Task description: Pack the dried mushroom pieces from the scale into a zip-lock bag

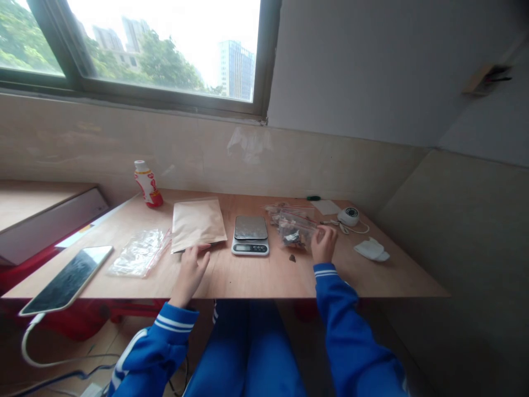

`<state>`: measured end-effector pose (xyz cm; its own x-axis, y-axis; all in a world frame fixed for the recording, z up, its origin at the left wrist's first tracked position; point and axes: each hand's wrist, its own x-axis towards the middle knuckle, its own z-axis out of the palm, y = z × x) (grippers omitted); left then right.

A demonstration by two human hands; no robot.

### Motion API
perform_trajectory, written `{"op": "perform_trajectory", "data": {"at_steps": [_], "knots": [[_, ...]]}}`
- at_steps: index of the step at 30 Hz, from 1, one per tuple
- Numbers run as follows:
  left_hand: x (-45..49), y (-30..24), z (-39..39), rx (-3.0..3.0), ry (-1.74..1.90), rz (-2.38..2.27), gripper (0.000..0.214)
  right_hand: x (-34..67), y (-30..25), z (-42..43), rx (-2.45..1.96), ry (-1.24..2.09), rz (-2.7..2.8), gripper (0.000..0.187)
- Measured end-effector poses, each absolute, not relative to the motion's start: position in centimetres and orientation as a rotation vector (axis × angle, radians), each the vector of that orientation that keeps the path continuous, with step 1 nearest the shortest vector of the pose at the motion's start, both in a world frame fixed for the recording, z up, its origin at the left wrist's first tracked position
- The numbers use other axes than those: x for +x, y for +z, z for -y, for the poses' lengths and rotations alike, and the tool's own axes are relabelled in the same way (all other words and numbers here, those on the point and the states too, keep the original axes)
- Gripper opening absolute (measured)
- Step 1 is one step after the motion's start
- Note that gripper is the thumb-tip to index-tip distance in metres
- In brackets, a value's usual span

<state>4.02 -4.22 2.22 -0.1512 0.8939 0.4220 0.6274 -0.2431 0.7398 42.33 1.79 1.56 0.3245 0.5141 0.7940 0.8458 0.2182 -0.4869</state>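
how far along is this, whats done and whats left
Done: one dark dried piece lies loose on the pale wooden table beside the clear zip bag of dark pieces. In hand: the right hand touches that bag; the left hand touches the brown kraft envelope. Left: neither hand touches the silver digital scale or the crumpled clear plastic bag.
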Motion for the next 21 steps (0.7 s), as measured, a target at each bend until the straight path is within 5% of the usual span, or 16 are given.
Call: {"op": "perform_trajectory", "data": {"at_steps": [6, 12, 21], "knots": [[0.4, 1.1, 1.4, 2.139, 1.134, -2.115, 0.041, 39.3, 1.7, 2.2, -1.276, 0.184, 2.008, 0.017], [-1.9, 1.5, -0.3, 2.425, 0.845, -1.997, 0.033, 39.2, -0.8, 2.0, -1.363, 0.245, 2.090, 0.016], [-0.4, 8.1, 2.7, 2.377, 1.141, -2.176, 0.032, 36.1, 2.6, 3.1, -1.188, 0.425, 1.817, 0.018]]}}
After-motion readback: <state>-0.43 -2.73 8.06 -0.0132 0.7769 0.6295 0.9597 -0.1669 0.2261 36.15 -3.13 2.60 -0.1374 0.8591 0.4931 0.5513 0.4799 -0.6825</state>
